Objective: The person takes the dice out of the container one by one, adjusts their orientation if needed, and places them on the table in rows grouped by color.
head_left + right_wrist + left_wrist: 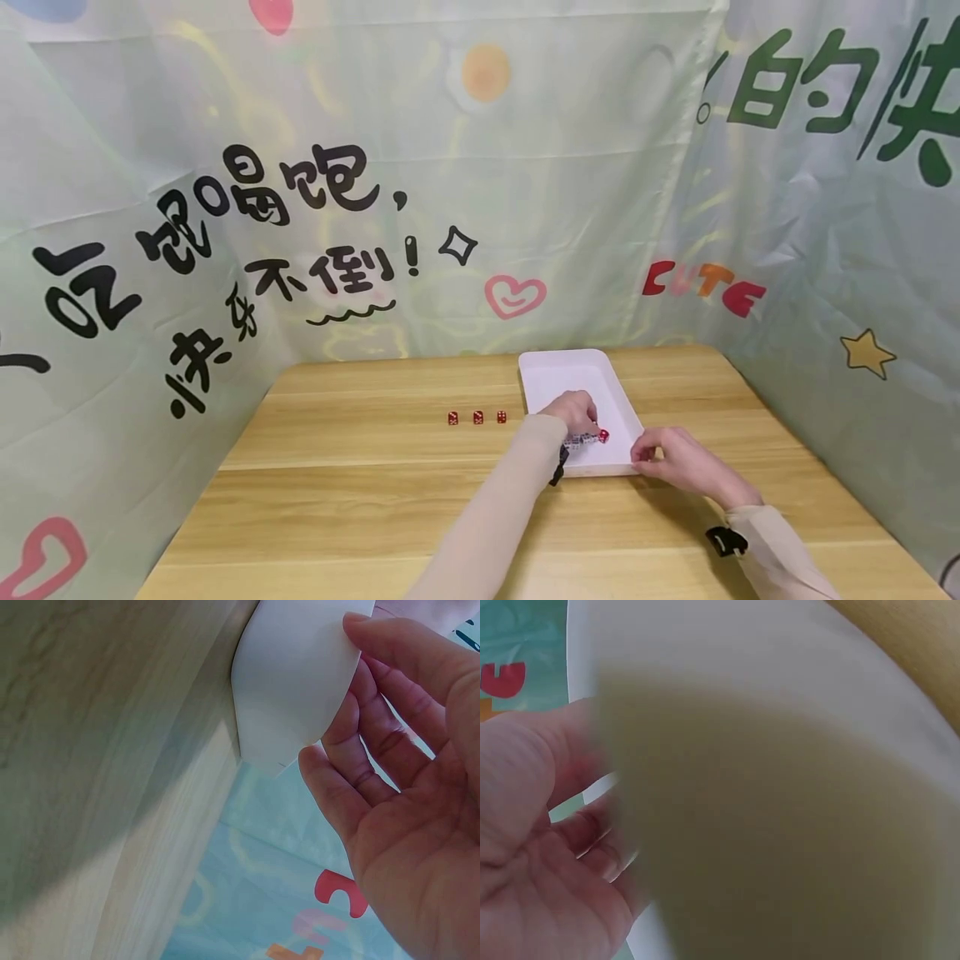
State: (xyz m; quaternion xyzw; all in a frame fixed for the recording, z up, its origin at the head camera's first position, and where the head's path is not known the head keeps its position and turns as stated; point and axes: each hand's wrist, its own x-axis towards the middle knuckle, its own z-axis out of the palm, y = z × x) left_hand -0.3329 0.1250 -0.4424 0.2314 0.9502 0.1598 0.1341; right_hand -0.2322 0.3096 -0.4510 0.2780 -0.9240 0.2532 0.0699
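A shallow white tray (613, 400) lies on the table. Into it reaches my left hand (573, 408), palm down, its fingertips at a red die (603, 435); whether they pinch it cannot be told. Small white dice (576, 442) with dark dots lie below that hand, partly covered by it. In the left wrist view, a blurred sleeve-coloured shape (780, 825) hides the fingertips of the left hand (540, 847). My right hand (686, 462) grips the tray's near right corner. The right wrist view shows its thumb and fingers against the tray wall (292, 682).
Three red dice stand in a spaced row left of the tray: a left one (453, 418), a middle one (478, 417) and a right one (502, 417). The wooden table (337, 492) is bounded by printed cloth (585, 208) behind and at both sides.
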